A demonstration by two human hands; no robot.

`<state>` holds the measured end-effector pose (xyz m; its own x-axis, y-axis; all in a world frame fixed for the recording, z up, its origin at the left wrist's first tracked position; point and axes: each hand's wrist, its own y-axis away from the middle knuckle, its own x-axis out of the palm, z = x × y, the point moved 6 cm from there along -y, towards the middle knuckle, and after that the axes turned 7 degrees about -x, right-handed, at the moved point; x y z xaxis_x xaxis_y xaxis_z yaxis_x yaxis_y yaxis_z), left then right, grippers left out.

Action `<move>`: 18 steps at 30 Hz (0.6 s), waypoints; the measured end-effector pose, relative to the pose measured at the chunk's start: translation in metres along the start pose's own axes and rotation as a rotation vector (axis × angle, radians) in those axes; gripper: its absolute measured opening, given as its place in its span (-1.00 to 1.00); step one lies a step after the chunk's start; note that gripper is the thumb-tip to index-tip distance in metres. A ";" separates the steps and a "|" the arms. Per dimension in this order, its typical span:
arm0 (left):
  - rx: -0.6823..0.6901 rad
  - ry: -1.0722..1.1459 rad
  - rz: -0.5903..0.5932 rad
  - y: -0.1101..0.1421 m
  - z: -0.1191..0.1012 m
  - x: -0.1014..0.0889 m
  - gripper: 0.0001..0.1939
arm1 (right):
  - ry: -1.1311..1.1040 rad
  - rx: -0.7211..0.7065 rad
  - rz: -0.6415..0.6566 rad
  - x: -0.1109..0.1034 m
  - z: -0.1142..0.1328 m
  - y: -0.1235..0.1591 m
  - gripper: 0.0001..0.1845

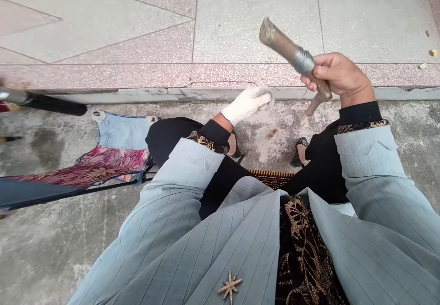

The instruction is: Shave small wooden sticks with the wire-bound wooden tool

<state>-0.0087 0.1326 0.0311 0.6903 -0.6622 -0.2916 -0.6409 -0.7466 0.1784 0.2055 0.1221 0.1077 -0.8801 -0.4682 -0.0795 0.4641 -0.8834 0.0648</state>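
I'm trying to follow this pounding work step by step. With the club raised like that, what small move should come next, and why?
Probably a short downward stroke. The right hand holds the taped wooden club lifted and tilted above the concrete ground, while the gloved left hand rests closed low on that patch, seemingly steadying something I cannot make out. The strike should land beside the glove, not on it.

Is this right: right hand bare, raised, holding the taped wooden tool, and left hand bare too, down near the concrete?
Not quite. The left hand is not bare: the head view shows it in a white glove, closed low over the concrete ground. The rest holds: the right hand is bare and raised, its grip closed on the wooden tool with grey tape round its shaft.
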 end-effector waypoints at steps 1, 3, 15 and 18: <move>-0.002 0.014 0.021 -0.001 0.002 0.003 -0.77 | -0.005 -0.020 -0.097 -0.006 -0.001 -0.002 -0.44; -0.006 -0.019 0.064 -0.002 0.004 0.008 -0.78 | 0.027 0.014 -0.241 -0.014 -0.010 -0.007 -0.48; 0.013 -0.171 0.139 0.010 -0.009 0.013 -0.75 | 0.883 0.497 0.121 -0.009 -0.068 -0.027 -0.79; -0.005 -0.156 0.066 0.006 -0.009 0.002 -0.81 | 0.618 0.634 0.643 0.021 -0.076 -0.007 -0.87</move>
<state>-0.0084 0.1259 0.0400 0.5859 -0.6922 -0.4213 -0.6811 -0.7024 0.2068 0.1916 0.1169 0.0304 -0.2076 -0.9240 -0.3212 0.5268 -0.3823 0.7592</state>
